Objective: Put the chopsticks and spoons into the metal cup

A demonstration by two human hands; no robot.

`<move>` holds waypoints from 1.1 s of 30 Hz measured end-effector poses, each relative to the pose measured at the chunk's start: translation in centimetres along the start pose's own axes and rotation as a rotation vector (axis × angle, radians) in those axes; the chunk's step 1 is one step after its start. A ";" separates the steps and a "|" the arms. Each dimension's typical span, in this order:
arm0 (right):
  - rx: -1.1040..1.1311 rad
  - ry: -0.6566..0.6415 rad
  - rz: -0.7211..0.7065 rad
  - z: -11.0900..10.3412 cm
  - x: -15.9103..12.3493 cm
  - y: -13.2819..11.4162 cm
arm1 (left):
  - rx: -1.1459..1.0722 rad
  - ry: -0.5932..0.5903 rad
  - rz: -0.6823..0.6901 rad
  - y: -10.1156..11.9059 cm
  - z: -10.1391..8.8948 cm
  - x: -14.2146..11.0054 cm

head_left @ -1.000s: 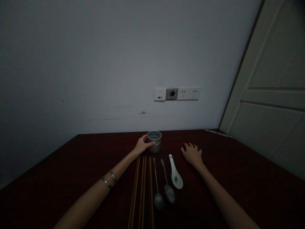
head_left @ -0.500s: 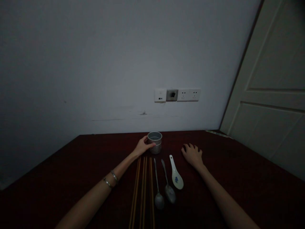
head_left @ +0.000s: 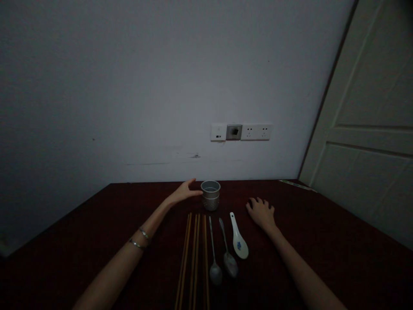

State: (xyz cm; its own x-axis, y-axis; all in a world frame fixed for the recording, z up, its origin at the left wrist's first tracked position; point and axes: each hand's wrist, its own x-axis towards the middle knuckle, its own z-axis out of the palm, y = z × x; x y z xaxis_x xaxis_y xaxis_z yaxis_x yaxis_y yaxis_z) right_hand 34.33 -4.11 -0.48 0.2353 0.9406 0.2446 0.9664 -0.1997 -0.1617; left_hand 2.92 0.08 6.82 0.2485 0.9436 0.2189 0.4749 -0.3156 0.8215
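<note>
A grey cup (head_left: 211, 196) stands upright near the back of the dark red table. Just left of it, my left hand (head_left: 184, 191) is open, thumb and fingers apart, the thumb tip very close to the cup's side. Whether that tip still touches, I cannot tell. My right hand (head_left: 261, 212) lies on the table to the right, fingers spread, holding nothing. Between my arms are several wooden chopsticks (head_left: 194, 258) in pairs, a long-handled metal spoon (head_left: 215, 272), a second metal spoon (head_left: 230, 263) and a white ceramic spoon (head_left: 240, 246) with a blue mark.
The table (head_left: 145, 198) meets a pale wall (head_left: 161, 86) at its back edge. Wall sockets (head_left: 254, 132) sit above the table. A panelled door (head_left: 364, 168) rises at the right, and a thin printed strip (head_left: 297, 185) lies by the back right corner.
My left hand has let go of the cup and drawn back to the left, its fingers opening. The cup stays standing. My right hand rests as before.
</note>
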 end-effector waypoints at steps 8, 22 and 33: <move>0.001 -0.010 -0.001 0.0 0.0 0.0 | 0.293 -0.055 -0.043 0.0 -3.4 -2.6; 0.015 -0.020 0.002 0.3 -0.1 0.1 | 0.495 -0.386 -0.334 1.3 0.3 -9.0; 0.001 -0.032 0.011 -0.1 -0.3 0.0 | 0.741 -0.218 -0.330 1.5 1.9 -9.4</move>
State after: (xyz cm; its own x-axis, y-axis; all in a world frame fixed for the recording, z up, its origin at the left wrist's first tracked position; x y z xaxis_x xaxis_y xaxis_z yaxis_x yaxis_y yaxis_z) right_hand 34.23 -4.39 -0.48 0.2421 0.9469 0.2116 0.9637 -0.2095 -0.1654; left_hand 2.95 -9.44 4.98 0.1212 0.9825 -0.1412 0.9646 -0.0831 0.2502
